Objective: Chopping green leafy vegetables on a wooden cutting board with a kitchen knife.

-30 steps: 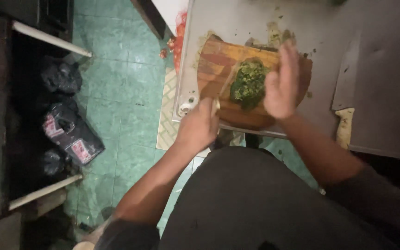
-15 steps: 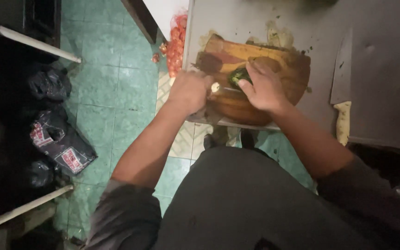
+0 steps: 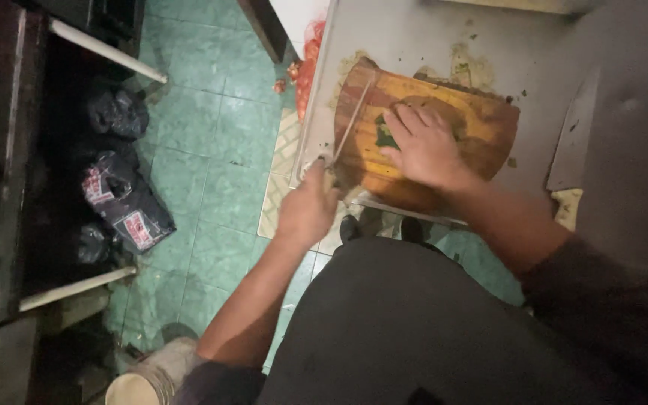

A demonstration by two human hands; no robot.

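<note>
Two hands: left (image 3: 307, 211) closed on 1 knife (image 3: 350, 126), right (image 3: 423, 146) flat, open, on greens (image 3: 385, 135), 1 wooden board (image 3: 481, 127).

The left hand (image 3: 307, 210) grips a thin-bladed knife (image 3: 350, 124) over the round wooden chopping board (image 3: 481, 127), while the right hand (image 3: 423, 146) presses flat on chopped green herbs (image 3: 385, 136).

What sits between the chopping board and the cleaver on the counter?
Only bare grey counter with a few green scraps between board and cleaver, seen from the head camera.
</note>
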